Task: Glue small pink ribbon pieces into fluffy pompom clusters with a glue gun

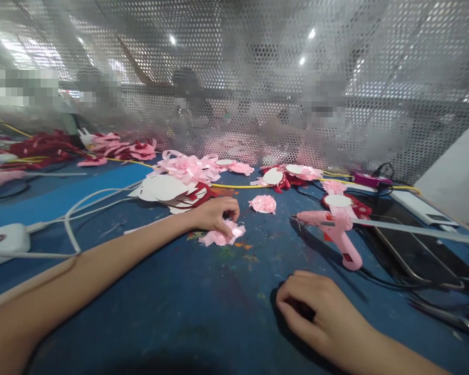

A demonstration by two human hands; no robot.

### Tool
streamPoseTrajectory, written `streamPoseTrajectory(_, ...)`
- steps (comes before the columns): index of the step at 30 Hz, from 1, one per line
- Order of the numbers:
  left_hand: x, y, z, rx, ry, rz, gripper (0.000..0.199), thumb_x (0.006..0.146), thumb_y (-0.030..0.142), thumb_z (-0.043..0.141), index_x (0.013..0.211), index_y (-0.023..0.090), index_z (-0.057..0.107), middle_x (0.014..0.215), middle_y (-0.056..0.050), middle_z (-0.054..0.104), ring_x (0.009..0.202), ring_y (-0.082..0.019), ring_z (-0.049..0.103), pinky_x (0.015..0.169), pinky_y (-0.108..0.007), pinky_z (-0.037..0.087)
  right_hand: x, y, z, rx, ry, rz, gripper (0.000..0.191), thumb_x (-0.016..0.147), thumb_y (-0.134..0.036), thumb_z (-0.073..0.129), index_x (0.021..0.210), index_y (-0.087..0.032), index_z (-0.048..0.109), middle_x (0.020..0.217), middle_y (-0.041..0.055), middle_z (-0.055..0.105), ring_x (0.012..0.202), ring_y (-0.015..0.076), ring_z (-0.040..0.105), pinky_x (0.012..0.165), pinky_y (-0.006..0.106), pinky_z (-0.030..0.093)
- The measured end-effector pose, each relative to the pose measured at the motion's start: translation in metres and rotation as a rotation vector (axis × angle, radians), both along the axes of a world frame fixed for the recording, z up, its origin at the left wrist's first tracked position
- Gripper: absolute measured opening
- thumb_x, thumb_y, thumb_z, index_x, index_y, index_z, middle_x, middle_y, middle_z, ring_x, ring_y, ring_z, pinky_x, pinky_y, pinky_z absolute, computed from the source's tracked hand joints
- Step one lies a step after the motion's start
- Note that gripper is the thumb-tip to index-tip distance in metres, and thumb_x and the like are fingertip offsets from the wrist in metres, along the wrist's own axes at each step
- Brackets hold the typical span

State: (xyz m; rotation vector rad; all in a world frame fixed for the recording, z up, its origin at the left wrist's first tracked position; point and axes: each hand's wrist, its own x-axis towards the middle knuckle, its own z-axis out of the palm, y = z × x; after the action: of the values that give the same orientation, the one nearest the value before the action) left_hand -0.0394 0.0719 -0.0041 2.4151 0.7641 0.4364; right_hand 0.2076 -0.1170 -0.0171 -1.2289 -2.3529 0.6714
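Note:
Thumb and fingers of my left hand [216,212] pinch a ruffled pink ribbon piece [222,234] lying on the blue table. My right hand [316,307] rests on the table nearer to me, its fingers curled in and nothing visible in them. Just beyond the left hand is a second ruffled pink piece [263,203]. A pink glue gun [332,224] lies on its side beyond my right hand, a clear glue stick in its back end. White card cutouts [160,187] are stacked beside my left wrist, over dark red pieces.
A perforated metal screen [238,88] stands behind the table [203,317]. Pink ribbon loops [187,165] and a yellow cable [234,186] run along its foot. At left are a white power strip [8,244] and cords; at right, a black tray [422,245] and pliers [449,317].

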Motion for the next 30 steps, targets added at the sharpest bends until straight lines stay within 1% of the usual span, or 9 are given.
streamPoseTrajectory(7,-0.001,-0.006,-0.003,-0.083,-0.024,0.123,0.033,0.065,0.036,0.071,0.051,0.014,0.051,0.051,0.005,0.046,0.049,-0.008,0.04,0.047,-0.019,0.026,0.0,-0.002,0.0,0.05,-0.027,0.014,0.017,0.085,-0.012,0.047,0.075,-0.02,0.058,0.068,-0.0009,0.06,0.064,0.012,0.053,0.059,0.023,0.038)
streamPoseTrajectory(11,-0.003,-0.004,-0.005,-0.124,-0.083,0.209,0.029,0.069,0.035,0.065,0.051,0.014,0.056,0.045,0.005,0.045,0.043,-0.006,0.037,0.043,-0.018,0.025,0.012,-0.004,-0.005,0.202,-0.003,0.013,0.018,0.088,-0.017,0.045,0.079,-0.022,0.061,0.068,-0.0012,0.063,0.062,0.0122,0.057,0.059,0.024,0.042)
streamPoseTrajectory(14,-0.004,-0.002,-0.005,-0.137,-0.127,0.262,0.027,0.069,0.035,0.063,0.053,0.013,0.06,0.045,0.004,0.048,0.043,-0.006,0.039,0.042,-0.017,0.026,0.036,-0.004,-0.008,0.435,0.035,-0.159,0.018,0.089,-0.025,0.047,0.083,-0.023,0.064,0.072,-0.0001,0.068,0.062,0.013,0.061,0.061,0.025,0.044)
streamPoseTrajectory(17,-0.004,0.0,-0.007,-0.157,-0.169,0.299,0.03,0.07,0.038,0.063,0.054,0.012,0.062,0.047,0.002,0.053,0.043,-0.006,0.042,0.041,-0.017,0.028,0.066,0.003,-0.009,0.57,-0.04,-0.52,0.037,0.088,-0.039,0.049,0.056,-0.022,0.054,0.048,-0.0017,0.049,0.043,0.0122,0.044,0.05,0.028,0.038)
streamPoseTrajectory(19,-0.004,0.0,-0.008,-0.171,-0.201,0.318,0.03,0.072,0.039,0.062,0.058,0.012,0.064,0.049,0.001,0.055,0.043,-0.007,0.044,0.041,-0.017,0.031,0.083,0.012,-0.011,0.553,-0.064,-0.727,0.039,0.086,-0.048,0.052,0.057,-0.022,0.053,0.046,-0.0019,0.046,0.042,0.013,0.042,0.048,0.029,0.035)
streamPoseTrajectory(21,-0.003,0.0,-0.008,-0.18,-0.234,0.328,0.028,0.074,0.038,0.062,0.063,0.012,0.066,0.05,0.001,0.056,0.043,-0.007,0.045,0.041,-0.017,0.034,0.093,0.025,-0.014,0.453,-0.034,-0.797,0.04,0.08,-0.059,0.053,0.068,-0.022,0.056,0.054,-0.0008,0.054,0.045,0.0145,0.047,0.048,0.029,0.038)
streamPoseTrajectory(26,0.0,-0.001,-0.002,-0.188,-0.286,0.311,0.021,0.076,0.034,0.064,0.075,0.014,0.07,0.061,-0.001,0.063,0.05,-0.008,0.051,0.045,-0.017,0.04,0.09,0.049,-0.023,0.358,-0.014,-0.653,0.051,0.078,-0.065,0.052,0.1,-0.019,0.059,0.092,0.0088,0.065,0.079,0.0241,0.061,0.066,0.035,0.047)
streamPoseTrajectory(28,0.004,-0.004,0.003,-0.178,-0.309,0.315,0.021,0.077,0.034,0.065,0.078,0.014,0.07,0.069,-0.002,0.066,0.056,-0.009,0.055,0.049,-0.018,0.043,0.088,0.052,-0.025,0.304,-0.004,-0.631,0.043,0.082,-0.06,0.051,0.093,-0.019,0.06,0.085,0.0067,0.064,0.075,0.0225,0.061,0.065,0.034,0.047)
streamPoseTrajectory(30,0.012,-0.013,0.008,-0.169,-0.338,0.326,0.021,0.077,0.035,0.065,0.079,0.015,0.071,0.079,-0.004,0.068,0.065,-0.011,0.059,0.056,-0.02,0.048,0.09,0.052,-0.026,0.261,-0.012,-0.67,0.039,0.084,-0.057,0.049,0.081,-0.02,0.059,0.065,0.0016,0.058,0.057,0.0186,0.056,0.053,0.031,0.044)
